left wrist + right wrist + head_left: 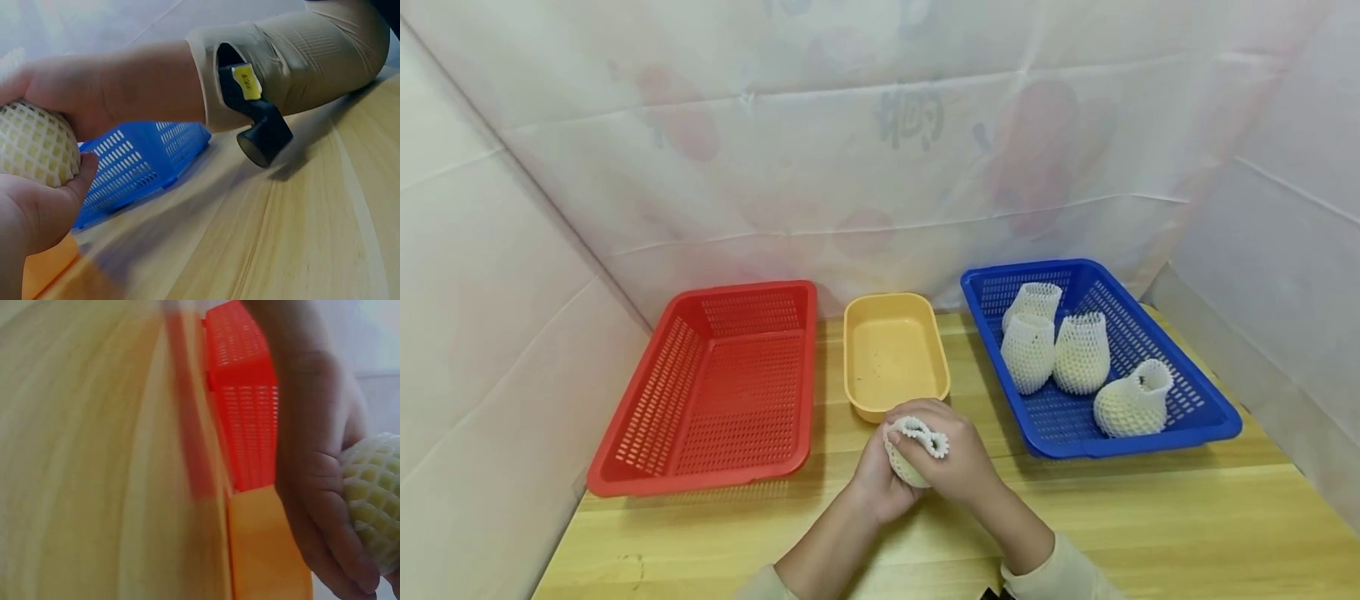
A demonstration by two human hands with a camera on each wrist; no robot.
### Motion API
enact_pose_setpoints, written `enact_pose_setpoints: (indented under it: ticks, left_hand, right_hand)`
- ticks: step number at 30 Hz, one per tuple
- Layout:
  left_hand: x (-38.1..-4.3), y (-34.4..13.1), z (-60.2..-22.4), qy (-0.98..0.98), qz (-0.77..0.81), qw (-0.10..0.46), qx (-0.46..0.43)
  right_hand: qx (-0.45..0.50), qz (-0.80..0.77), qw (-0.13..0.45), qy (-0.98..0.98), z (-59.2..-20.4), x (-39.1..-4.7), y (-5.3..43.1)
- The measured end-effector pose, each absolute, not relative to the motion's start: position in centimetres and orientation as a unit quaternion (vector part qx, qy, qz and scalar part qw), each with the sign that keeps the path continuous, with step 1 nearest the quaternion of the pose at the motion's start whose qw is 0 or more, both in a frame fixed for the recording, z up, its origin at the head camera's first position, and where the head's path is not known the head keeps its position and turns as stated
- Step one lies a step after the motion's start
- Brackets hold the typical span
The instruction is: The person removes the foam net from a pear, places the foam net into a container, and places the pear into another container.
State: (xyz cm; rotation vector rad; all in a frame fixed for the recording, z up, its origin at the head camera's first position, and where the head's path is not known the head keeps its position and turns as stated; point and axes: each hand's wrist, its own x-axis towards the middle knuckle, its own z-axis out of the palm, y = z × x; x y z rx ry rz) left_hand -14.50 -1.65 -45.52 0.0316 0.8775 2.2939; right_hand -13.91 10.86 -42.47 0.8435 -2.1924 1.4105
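Observation:
A round, pale yellow-green fruit in a white foam net (904, 468) is held between both hands above the table, in front of the yellow tub. My left hand (880, 483) cups it from the left and below, its thumb lying against the net in the left wrist view. From the right, my right hand (951, 454) grips the upper net, with the thumb near its gathered open rim (925, 432). Pale green shows through the mesh of the netted fruit (378, 500) in the right wrist view. The fruit's exact kind is hidden by the net.
On the left sits a red basket (700, 482); the yellow tub (895, 392) stands in the middle with small dark specks inside. Several netted fruits (1081, 354) are in the blue basket (1138, 442) at right. Cloth walls (880, 192) enclose the wooden table (1150, 517).

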Motion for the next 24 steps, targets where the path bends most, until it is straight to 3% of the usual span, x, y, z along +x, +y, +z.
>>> enact_pose_setpoints:
  ticks: [17,21,24]
  left_hand:
    - [-14.1,-0.7,-44.5,0.332,0.901,0.278,-0.038]
    - [-14.0,-1.0,-44.6,0.334,0.9,0.275,-0.046]
    - [-14.2,-1.6,-45.1,0.351,0.896,0.266,-0.055]
  right_hand:
    - [0.354,0.388,0.344,-0.779,-43.3,-14.1,9.9]
    - [0.358,0.356,0.344,-0.792,-43.4,-14.0,9.9]
    - [0.357,0.358,0.309,-0.806,-43.4,-13.9,10.0]
